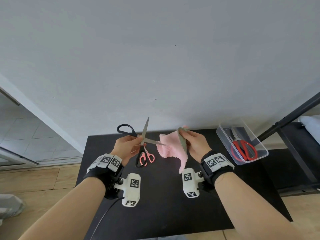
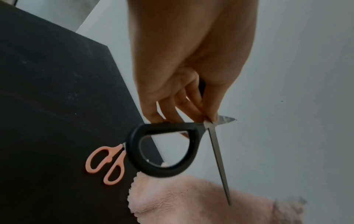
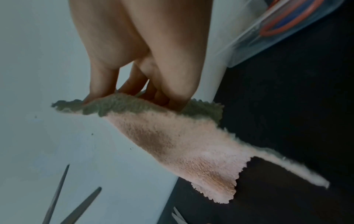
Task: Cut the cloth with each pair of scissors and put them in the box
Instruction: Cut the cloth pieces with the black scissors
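My left hand [image 1: 129, 144] [image 2: 184, 97] grips black-handled scissors [image 1: 142, 135] [image 2: 162, 148] near their pivot, blades spread wide; one blade tip touches the left edge of the pink cloth [image 1: 170, 146] [image 2: 201, 207]. My right hand [image 1: 193, 142] [image 3: 138, 72] pinches the cloth [image 3: 182, 141] by its grey-green edge and holds it up over the black table [image 1: 155, 196]. Small pink-handled scissors [image 1: 146, 157] [image 2: 107, 163] lie on the table under the black pair. A clear plastic box [image 1: 241, 144] [image 3: 268, 37] at the right holds red-handled scissors [image 1: 243, 149].
A white wall rises just behind the table. A black metal frame [image 1: 285, 120] slants behind the box at the right. A cable [image 1: 103, 217] runs off my left wrist mount across the table's front left. Wooden floor lies to the left.
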Motion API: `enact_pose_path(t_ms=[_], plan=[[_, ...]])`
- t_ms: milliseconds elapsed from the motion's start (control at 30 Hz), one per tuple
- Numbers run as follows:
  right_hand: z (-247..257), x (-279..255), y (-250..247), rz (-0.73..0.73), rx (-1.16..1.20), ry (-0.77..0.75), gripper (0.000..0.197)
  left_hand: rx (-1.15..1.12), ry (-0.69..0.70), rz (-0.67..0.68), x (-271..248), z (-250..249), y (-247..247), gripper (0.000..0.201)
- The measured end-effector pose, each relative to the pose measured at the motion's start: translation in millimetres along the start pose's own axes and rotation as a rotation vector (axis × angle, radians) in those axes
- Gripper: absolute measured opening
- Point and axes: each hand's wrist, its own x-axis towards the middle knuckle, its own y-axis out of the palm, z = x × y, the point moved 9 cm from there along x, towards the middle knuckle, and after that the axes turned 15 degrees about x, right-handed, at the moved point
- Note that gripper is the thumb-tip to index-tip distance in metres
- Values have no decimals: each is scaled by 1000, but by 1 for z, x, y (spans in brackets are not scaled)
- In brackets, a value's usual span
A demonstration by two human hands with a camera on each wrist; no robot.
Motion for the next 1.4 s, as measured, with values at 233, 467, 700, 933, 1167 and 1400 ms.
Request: enact_pose_path(t_ms=[233, 467, 700, 933, 1167, 1400], plan=[[-16, -14, 44, 179, -205, 93, 13, 195, 95, 87, -7, -13, 21, 9], [-33, -5, 65, 205, -396, 64, 32, 202, 156, 88, -12, -27, 34, 7], [-34, 1, 63, 132, -422, 42, 15, 276, 201, 19, -14, -30, 25, 15], [-30, 2, 55, 104, -292, 55, 21, 403, 244, 23, -17, -43, 23, 7], [-17, -1, 43, 91, -298, 18, 10, 469, 232, 16, -22, -42, 20, 6], [-8, 3, 31, 42, -225, 19, 10, 521, 237, 19, -23, -42, 21, 11]])
